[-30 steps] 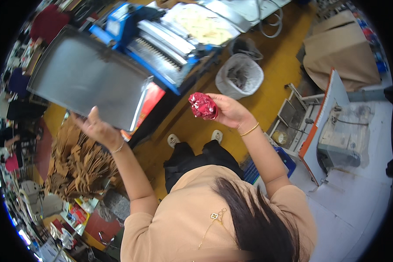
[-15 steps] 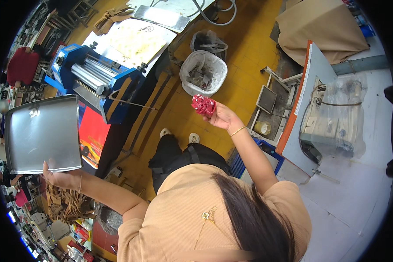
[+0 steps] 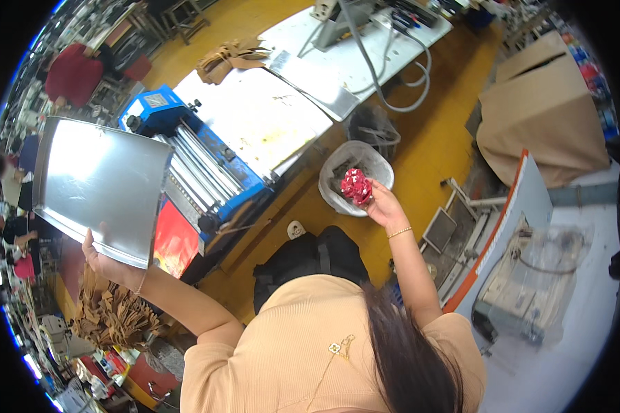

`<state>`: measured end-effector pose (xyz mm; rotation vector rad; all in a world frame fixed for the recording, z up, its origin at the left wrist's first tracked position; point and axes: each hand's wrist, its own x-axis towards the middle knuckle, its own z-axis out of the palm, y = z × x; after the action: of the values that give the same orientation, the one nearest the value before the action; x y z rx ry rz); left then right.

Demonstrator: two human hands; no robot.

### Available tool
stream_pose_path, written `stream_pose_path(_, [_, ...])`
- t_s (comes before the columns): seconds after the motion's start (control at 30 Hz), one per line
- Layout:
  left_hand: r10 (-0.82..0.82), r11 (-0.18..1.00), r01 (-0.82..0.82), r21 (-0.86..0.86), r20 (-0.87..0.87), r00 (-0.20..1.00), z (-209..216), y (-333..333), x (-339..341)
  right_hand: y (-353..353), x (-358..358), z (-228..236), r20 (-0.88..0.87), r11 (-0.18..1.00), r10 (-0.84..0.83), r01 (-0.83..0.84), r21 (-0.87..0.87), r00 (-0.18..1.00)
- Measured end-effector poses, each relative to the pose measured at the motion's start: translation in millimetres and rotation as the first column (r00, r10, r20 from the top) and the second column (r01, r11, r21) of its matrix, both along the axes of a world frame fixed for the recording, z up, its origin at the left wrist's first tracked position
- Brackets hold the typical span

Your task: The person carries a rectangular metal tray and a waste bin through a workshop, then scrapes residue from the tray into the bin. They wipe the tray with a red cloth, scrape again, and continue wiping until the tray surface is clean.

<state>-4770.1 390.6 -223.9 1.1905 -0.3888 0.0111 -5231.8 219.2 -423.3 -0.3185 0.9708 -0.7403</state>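
My left hand (image 3: 110, 265) grips the near edge of a shallow grey metal tray (image 3: 107, 186), thumb on the upper side. The tray is tilted and partly covers a blue machine with steel rollers (image 3: 200, 172). In my right hand (image 3: 387, 208) is a bunched red cloth with white spots (image 3: 357, 186), closed in the fingers. It shows in front of a white bin lined with a plastic bag (image 3: 332, 196), which has grey scraps inside. How high the cloth hangs over the bin I cannot tell.
A white worktable (image 3: 269, 131) bears brown leather pieces (image 3: 231, 60) and a grey hose (image 3: 427, 86). Under the tray's corner lies a red sheet (image 3: 176, 241). A plastic-covered sewing machine (image 3: 530, 275) stands at right. Brown strips (image 3: 114, 310) hang at left. A person in red (image 3: 74, 76) sits far left.
My view has turned and moved toward the worktable. The tray has come up and tilts more, overlapping the roller machine. The red cloth now appears in front of the bin, formerly nearer than it.
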Motion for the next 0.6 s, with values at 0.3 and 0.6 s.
stream_pose_path(0.3, [0.094, 0.986, -0.150, -0.078, -0.491, 0.866, 30, 34, -29, -210, 219, 11, -0.178, 0.816, 0.408, -0.445, -0.369, 0.896])
stream_pose_path(0.6, [0.570, 0.795, -0.589, 0.145, -0.510, 0.644, 49, 44, -98, -291, 490, -62, -0.790, 0.105, -0.110, -0.783, -0.613, 0.604])
